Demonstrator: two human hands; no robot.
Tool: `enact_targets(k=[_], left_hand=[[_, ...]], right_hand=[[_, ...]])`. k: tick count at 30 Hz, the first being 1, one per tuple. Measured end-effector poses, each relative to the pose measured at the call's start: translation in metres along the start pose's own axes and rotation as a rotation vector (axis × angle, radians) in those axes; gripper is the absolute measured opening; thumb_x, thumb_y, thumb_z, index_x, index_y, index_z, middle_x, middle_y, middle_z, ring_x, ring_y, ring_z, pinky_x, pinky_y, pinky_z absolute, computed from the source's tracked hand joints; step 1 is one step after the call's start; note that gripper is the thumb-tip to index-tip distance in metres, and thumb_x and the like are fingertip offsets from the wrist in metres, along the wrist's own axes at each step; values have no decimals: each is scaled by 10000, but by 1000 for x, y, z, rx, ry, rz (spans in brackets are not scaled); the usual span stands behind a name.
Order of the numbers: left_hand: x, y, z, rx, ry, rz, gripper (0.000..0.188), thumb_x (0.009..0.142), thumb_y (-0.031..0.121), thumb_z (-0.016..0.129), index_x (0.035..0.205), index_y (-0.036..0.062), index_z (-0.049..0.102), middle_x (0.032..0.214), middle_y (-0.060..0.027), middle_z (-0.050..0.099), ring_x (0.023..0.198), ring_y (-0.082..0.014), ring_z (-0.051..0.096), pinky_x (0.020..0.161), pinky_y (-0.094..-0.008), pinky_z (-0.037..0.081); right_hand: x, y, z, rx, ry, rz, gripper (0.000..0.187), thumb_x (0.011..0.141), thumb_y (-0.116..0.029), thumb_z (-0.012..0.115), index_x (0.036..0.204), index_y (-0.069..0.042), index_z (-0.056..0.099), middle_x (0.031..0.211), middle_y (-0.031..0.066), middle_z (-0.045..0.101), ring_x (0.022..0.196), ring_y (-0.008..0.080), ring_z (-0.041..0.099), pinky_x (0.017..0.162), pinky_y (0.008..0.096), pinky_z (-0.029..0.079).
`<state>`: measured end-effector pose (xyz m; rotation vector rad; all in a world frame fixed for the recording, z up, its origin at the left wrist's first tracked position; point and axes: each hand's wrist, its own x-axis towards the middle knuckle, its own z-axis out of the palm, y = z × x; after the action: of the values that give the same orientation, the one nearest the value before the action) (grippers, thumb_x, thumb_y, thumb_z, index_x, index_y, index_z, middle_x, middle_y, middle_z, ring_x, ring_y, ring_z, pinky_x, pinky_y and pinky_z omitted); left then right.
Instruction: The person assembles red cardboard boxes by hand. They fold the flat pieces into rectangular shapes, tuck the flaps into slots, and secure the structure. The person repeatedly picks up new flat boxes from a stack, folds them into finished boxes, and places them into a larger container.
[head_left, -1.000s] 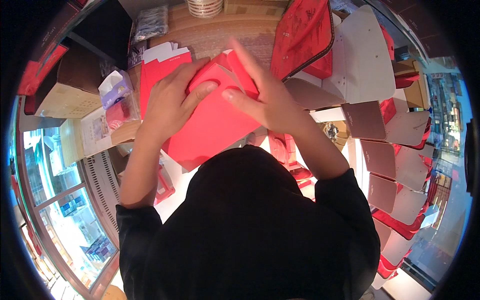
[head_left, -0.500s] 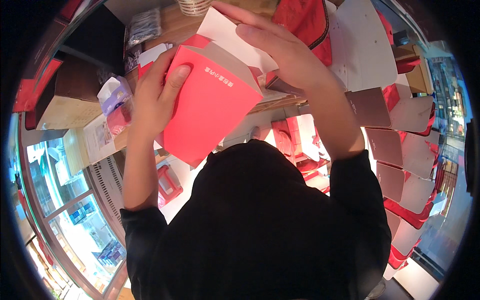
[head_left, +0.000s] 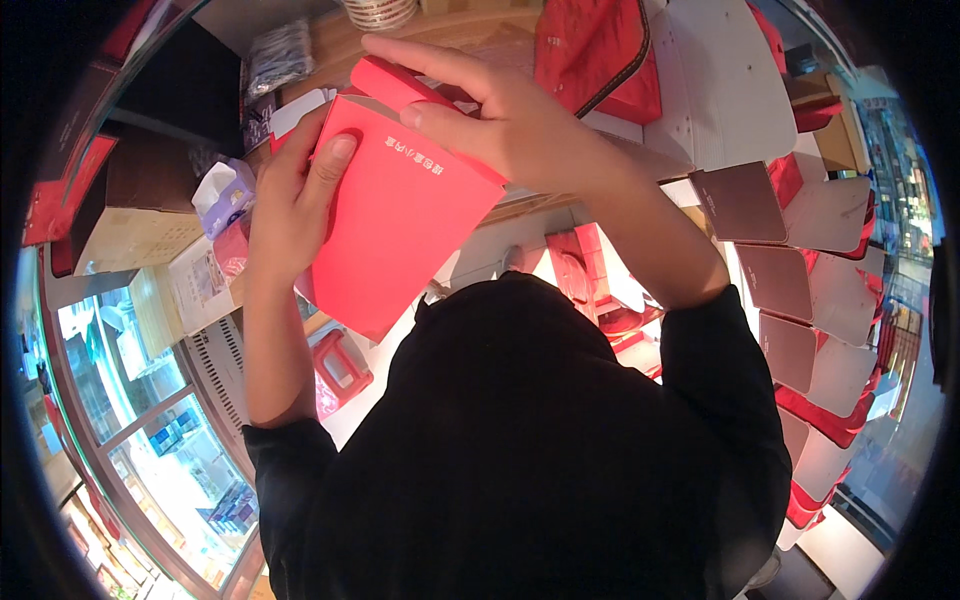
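Observation:
A red cardboard box (head_left: pixel 410 225) with pale printing on its front is held tilted above the front edge of the wooden table. My left hand (head_left: pixel 285 205) grips its left side, thumb flat on the front face and fingers hidden behind. At the top end, my right hand (head_left: pixel 500 125) has the folded red flap (head_left: pixel 385 82) between its thumb and stretched fingers. The flap is bent over, with a narrow gap showing along the left of the opening. The box's inside is hidden.
Several open red cases with brown and white flaps (head_left: pixel 740 205) line the right. To the left are a purple tissue pack (head_left: pixel 222 195) and a brown carton (head_left: pixel 150 215). A striped bowl (head_left: pixel 380 12) and a clear plastic packet (head_left: pixel 280 58) sit at the back. Below is a red stool (head_left: pixel 345 362).
The flap, which stood up with its white inside showing, is now folded over the box's opening by my right hand. Box and hands have shifted slightly left.

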<state>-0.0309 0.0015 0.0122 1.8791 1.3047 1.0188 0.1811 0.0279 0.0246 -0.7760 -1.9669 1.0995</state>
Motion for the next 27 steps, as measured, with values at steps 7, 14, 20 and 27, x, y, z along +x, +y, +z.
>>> enact_targets(k=[7, 14, 20, 27], left_hand=[[2, 1, -2, 58, -30, -8, 394, 935, 323, 496, 1171, 9, 540, 911, -122, 651, 831, -160, 617, 748, -280, 470], [6, 2, -4, -2, -54, 15, 387, 936, 308, 497, 1165, 0, 543, 882, -100, 643, 792, -133, 600, 726, -266, 468], [5, -3, -6, 8, -40, 25, 396, 931, 322, 507, 1156, -1, 546, 875, -105, 641, 785, -135, 600, 719, -265, 467], [5, -4, -5, -5, -57, 27, 414, 920, 337, 522, 1154, -4, 545, 881, -113, 640, 793, -144, 604, 726, -272, 471]], right_hand=[[1, 13, 0, -62, 13, -114, 469, 919, -102, 485, 1377, -118, 385, 1165, 80, 550, 963, 126, 548, 814, 258, 466], [0, 13, -1, -152, 36, -189, 473, 900, -128, 517, 1358, -109, 403, 1210, 142, 518, 1049, 223, 543, 881, 304, 446], [-4, 10, 3, -135, 43, -228, 453, 892, -131, 522, 1336, -115, 438, 1194, 169, 494, 1074, 277, 517, 894, 329, 432], [-10, 16, 15, -103, 124, -250, 411, 914, -159, 496, 1322, -125, 464, 1212, 181, 459, 1107, 296, 489, 912, 340, 416]])
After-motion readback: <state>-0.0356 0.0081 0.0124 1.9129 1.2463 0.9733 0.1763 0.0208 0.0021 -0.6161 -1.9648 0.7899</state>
